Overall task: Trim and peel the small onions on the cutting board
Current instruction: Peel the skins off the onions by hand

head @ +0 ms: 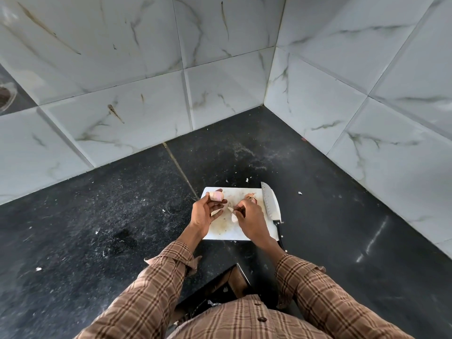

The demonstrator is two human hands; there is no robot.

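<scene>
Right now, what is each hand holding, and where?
Left hand grips a small onion at its fingertips. Right hand pinches a strip of peel by its upper end.

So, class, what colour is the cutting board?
White, with brownish stains: cutting board, seen in the head view.

Black speckled counter [102, 216], white marble-veined wall tiles [122, 69], brown plaid sleeves [151, 289].
</scene>
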